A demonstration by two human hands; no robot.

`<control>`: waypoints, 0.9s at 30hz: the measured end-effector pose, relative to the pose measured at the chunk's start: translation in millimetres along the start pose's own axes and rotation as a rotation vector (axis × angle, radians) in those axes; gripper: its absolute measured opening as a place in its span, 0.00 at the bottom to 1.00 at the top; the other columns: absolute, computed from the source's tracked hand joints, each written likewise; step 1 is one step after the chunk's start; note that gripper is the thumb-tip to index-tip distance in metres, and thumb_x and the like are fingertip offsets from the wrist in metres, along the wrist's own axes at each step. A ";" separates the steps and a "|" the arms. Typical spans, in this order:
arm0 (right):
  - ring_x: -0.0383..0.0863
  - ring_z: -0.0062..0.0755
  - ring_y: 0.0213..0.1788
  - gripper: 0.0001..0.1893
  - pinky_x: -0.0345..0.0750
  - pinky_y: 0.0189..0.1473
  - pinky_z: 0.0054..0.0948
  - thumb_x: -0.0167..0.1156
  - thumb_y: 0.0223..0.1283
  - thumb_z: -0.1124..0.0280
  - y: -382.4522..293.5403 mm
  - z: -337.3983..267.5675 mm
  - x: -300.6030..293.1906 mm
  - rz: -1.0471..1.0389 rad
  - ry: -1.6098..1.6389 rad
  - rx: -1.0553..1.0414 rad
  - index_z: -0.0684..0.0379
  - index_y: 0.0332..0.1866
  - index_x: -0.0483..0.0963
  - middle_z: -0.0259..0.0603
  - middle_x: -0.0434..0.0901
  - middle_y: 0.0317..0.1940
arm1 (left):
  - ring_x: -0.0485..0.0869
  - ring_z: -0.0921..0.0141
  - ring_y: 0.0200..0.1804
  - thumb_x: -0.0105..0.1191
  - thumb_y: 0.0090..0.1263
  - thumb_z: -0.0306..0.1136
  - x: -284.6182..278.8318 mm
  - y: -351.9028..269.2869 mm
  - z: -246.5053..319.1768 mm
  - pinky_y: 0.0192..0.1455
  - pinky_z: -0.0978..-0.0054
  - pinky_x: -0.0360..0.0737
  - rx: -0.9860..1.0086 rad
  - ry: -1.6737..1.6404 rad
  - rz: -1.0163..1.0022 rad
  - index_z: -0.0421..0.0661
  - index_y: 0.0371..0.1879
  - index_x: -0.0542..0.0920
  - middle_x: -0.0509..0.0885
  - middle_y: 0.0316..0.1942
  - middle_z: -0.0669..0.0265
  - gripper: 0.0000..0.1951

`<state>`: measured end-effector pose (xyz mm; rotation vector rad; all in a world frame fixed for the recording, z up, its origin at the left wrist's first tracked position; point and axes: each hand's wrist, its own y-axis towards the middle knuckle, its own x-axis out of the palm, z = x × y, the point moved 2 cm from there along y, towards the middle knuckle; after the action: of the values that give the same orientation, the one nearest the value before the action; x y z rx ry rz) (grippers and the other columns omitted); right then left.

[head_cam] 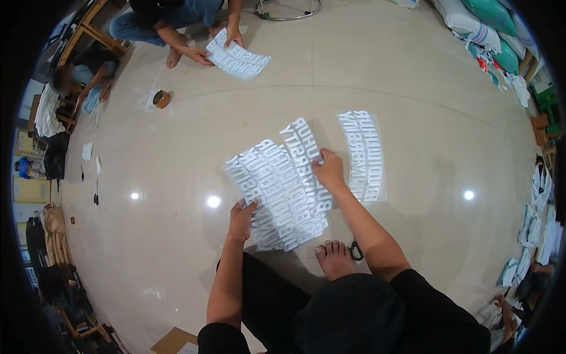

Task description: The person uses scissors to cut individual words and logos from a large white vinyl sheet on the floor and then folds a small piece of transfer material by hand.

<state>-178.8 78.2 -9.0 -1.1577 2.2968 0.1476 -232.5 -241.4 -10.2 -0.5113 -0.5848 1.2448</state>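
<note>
My left hand (242, 219) grips the lower left edge of a fanned stack of clear sheets with white block lettering (276, 190), held over the tiled floor. My right hand (328, 170) pinches one lettered strip (300, 141) at the right side of that stack, its top angled up and left. A separate lettered sheet (365, 155) lies on the floor to the right of my right hand. By my bare foot, partly hidden, rests a black scissors handle (356, 251).
Across from me a crouching person holds another lettered sheet (239, 57). A roll of brown tape (161, 99) stands at the upper left. Small scissors (96, 198) lie far left, a cardboard box (174, 341) at the bottom. Sacks (468, 22) are piled upper right; other people sit near the edges.
</note>
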 end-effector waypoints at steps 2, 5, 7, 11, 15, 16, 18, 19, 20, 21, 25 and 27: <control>0.88 0.62 0.47 0.10 0.82 0.53 0.49 0.68 0.59 0.78 1.9 -11.0 -18.1 0.127 0.034 -0.115 0.67 0.45 0.81 0.58 0.88 0.41 | 0.87 0.69 0.52 0.64 0.77 0.28 -4.3 2.0 -4.6 0.56 0.70 0.84 0.042 -0.019 -0.021 0.34 0.62 0.81 0.89 0.54 0.62 0.18; 0.92 0.42 0.44 0.11 0.86 0.46 0.36 0.67 0.65 0.80 -8.3 -40.2 -42.1 0.076 0.139 -0.160 0.70 0.51 0.80 0.52 0.89 0.44 | 0.87 0.69 0.52 0.64 0.78 0.29 -3.1 -1.6 -3.7 0.56 0.70 0.84 -0.018 -0.007 0.005 0.34 0.62 0.81 0.89 0.53 0.62 0.18; 0.91 0.35 0.44 0.12 0.86 0.45 0.32 0.67 0.67 0.80 -18.8 -67.4 -45.1 -0.083 0.375 -0.037 0.70 0.53 0.78 0.48 0.89 0.46 | 0.87 0.68 0.53 0.63 0.79 0.33 -7.7 1.9 -6.1 0.55 0.70 0.84 -0.039 -0.054 0.015 0.35 0.62 0.81 0.88 0.55 0.60 0.19; 0.88 0.27 0.42 0.17 0.86 0.42 0.27 0.69 0.69 0.79 -35.3 -99.0 -30.9 -0.423 0.687 0.096 0.67 0.60 0.75 0.44 0.87 0.47 | 0.85 0.64 0.58 0.51 0.86 0.50 -34.7 11.3 -17.1 0.59 0.61 0.84 -0.107 -0.042 0.019 0.39 0.68 0.77 0.86 0.57 0.60 0.26; 0.90 0.38 0.45 0.20 0.85 0.48 0.35 0.71 0.65 0.76 -38.2 -56.1 18.8 -0.520 0.620 -0.034 0.67 0.59 0.75 0.49 0.88 0.46 | 0.81 0.58 0.63 0.46 0.82 0.66 5.6 3.3 -0.9 0.54 0.68 0.84 -0.101 -0.200 -0.057 0.38 0.77 0.69 0.78 0.70 0.50 0.42; 0.90 0.42 0.46 0.22 0.85 0.49 0.37 0.71 0.65 0.75 -40.9 -45.4 30.5 -0.483 0.445 -0.078 0.67 0.60 0.74 0.51 0.88 0.47 | 0.81 0.57 0.64 0.44 0.81 0.69 8.2 2.3 4.1 0.54 0.68 0.84 -0.148 -0.197 -0.039 0.38 0.78 0.68 0.77 0.71 0.49 0.44; 0.90 0.51 0.49 0.25 0.85 0.52 0.40 0.72 0.65 0.73 -48.7 -27.0 46.7 -0.403 0.092 -0.153 0.67 0.63 0.72 0.54 0.87 0.49 | 0.81 0.58 0.64 0.45 0.80 0.71 21.0 -2.9 12.6 0.54 0.68 0.83 -0.142 -0.178 0.004 0.37 0.78 0.68 0.77 0.70 0.49 0.46; 0.89 0.55 0.51 0.27 0.84 0.54 0.43 0.72 0.64 0.72 -56.6 -27.3 49.5 -0.365 0.044 -0.177 0.67 0.65 0.71 0.56 0.87 0.51 | 0.81 0.59 0.63 0.48 0.80 0.70 27.4 -11.3 14.0 0.53 0.68 0.83 -0.091 -0.163 0.044 0.37 0.77 0.69 0.78 0.69 0.50 0.45; 0.87 0.59 0.53 0.29 0.83 0.57 0.45 0.72 0.64 0.71 -63.2 -26.7 50.5 -0.323 -0.005 -0.200 0.67 0.67 0.70 0.58 0.86 0.53 | 0.82 0.60 0.62 0.51 0.79 0.68 31.9 -15.6 15.2 0.53 0.68 0.83 -0.040 -0.148 0.079 0.36 0.75 0.70 0.80 0.68 0.50 0.44; 0.86 0.63 0.55 0.31 0.82 0.59 0.48 0.72 0.63 0.70 -68.2 -27.6 51.9 -0.284 -0.051 -0.225 0.67 0.69 0.68 0.60 0.85 0.55 | 0.82 0.61 0.61 0.54 0.79 0.66 25.5 -14.4 12.3 0.54 0.69 0.83 -0.052 -0.074 0.091 0.36 0.74 0.72 0.81 0.66 0.52 0.43; 0.81 0.61 0.62 0.36 0.80 0.61 0.49 0.70 0.63 0.70 -83.7 -28.1 53.0 -0.331 -0.057 -0.236 0.66 0.75 0.65 0.62 0.80 0.60 | 0.83 0.66 0.59 0.66 0.76 0.54 12.4 -5.7 2.6 0.57 0.70 0.82 -0.068 0.061 0.133 0.34 0.68 0.76 0.84 0.60 0.57 0.35; 0.77 0.61 0.64 0.35 0.78 0.63 0.50 0.71 0.62 0.71 -88.3 -29.2 48.7 -0.342 -0.088 -0.308 0.68 0.74 0.66 0.61 0.76 0.63 | 0.83 0.67 0.58 0.68 0.76 0.50 13.0 -3.6 -2.2 0.59 0.69 0.81 -0.022 0.042 0.121 0.33 0.66 0.77 0.85 0.59 0.58 0.33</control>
<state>-146.5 -21.0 2.8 -1.6455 2.0097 0.4241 -225.7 -229.8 -7.8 -0.5973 -0.5392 1.3398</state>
